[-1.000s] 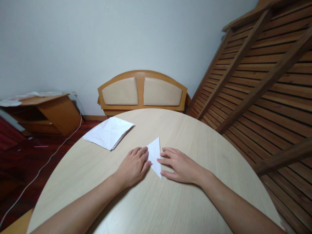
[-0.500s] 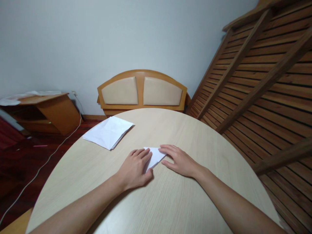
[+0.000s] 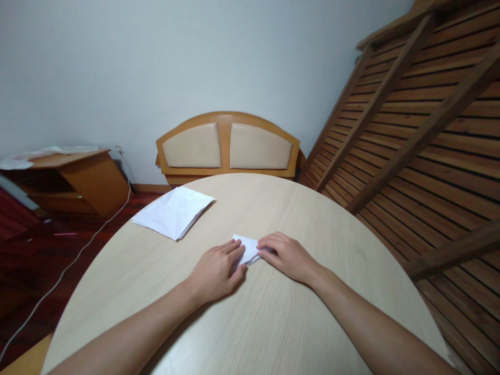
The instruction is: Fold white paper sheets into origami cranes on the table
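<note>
A small folded white paper (image 3: 249,249) lies on the round pale wooden table (image 3: 304,323), between my two hands. My left hand (image 3: 217,270) rests over its left part, fingers spread, with the fingertips on the upper edge and the thumb by the lower edge. At the right corner, my right hand (image 3: 288,255) has the paper pinched between thumb and fingers. Part of the paper is hidden under both hands.
A stack of white paper sheets (image 3: 174,211) lies at the table's back left. Behind the table is a headboard (image 3: 225,146). Wooden slats (image 3: 422,135) lean at the right. A cabinet (image 3: 86,182) and a white cable (image 3: 84,247) are at the left.
My right thumb has closed toward the fingers on the paper's right corner. That side of the paper has shifted slightly and its lower edge looks lifted. My left hand has barely moved.
</note>
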`<action>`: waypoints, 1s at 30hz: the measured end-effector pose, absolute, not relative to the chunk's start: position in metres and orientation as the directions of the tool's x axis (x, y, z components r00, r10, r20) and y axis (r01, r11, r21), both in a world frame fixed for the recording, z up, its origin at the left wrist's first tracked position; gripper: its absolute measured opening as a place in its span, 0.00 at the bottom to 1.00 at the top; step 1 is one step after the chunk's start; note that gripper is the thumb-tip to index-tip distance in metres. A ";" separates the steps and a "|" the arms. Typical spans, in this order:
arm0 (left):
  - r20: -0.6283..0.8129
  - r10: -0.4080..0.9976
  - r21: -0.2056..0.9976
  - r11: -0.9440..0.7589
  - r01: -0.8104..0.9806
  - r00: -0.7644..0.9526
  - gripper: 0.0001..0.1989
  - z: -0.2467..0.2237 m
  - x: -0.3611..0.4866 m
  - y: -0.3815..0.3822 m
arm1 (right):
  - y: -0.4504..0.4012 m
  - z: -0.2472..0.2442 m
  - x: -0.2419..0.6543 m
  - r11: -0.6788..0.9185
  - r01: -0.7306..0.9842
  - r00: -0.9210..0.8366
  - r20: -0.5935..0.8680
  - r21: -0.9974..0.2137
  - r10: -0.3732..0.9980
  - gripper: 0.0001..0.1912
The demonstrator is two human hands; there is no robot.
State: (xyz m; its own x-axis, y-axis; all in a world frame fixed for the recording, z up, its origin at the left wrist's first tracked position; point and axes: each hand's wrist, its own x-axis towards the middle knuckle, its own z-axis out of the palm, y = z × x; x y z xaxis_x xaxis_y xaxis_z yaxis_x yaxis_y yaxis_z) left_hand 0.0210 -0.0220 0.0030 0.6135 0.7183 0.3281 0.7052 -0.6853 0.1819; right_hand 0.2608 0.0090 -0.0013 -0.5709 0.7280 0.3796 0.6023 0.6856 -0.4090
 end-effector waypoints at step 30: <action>0.436 0.605 -0.033 -0.728 0.684 0.666 0.15 0.002 0.021 -0.017 | -0.003 0.006 0.245 0.649 0.662 -0.499 0.426 -0.374 0.755 0.08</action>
State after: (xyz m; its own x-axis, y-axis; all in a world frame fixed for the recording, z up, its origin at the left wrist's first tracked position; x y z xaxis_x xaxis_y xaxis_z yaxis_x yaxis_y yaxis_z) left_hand 0.0211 -0.0172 0.0018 0.6656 0.6054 0.4364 0.6844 -0.7283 -0.0335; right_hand 0.2454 -0.0034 0.0062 -0.4986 0.7549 0.4260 0.6624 0.6488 -0.3744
